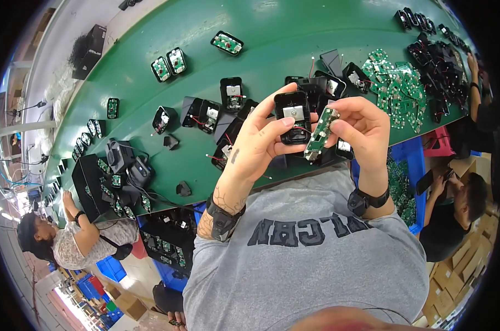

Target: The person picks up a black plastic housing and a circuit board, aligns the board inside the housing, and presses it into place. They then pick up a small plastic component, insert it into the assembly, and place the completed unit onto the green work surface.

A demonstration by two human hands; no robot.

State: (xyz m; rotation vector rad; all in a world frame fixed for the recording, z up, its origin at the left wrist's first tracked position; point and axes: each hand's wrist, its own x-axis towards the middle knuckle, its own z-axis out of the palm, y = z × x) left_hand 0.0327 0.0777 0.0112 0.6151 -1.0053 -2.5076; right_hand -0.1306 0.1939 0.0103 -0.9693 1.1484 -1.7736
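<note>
My left hand grips a black plastic housing, its open side up, with a square silvery metal part inside. The left thumb rests on that metal part. A green circuit board is pinched between the thumb and fingers of my right hand, tilted close beside the housing. Red wire shows between the two; where it ends is hard to make out. Behind and around my hands lie more black housings with metal parts and loose red wires.
A heap of green circuit boards spreads right of my hands on the green table. Housings with boards in them stand farther off. A blue bin of boards sits below the edge. Co-workers are at left and right.
</note>
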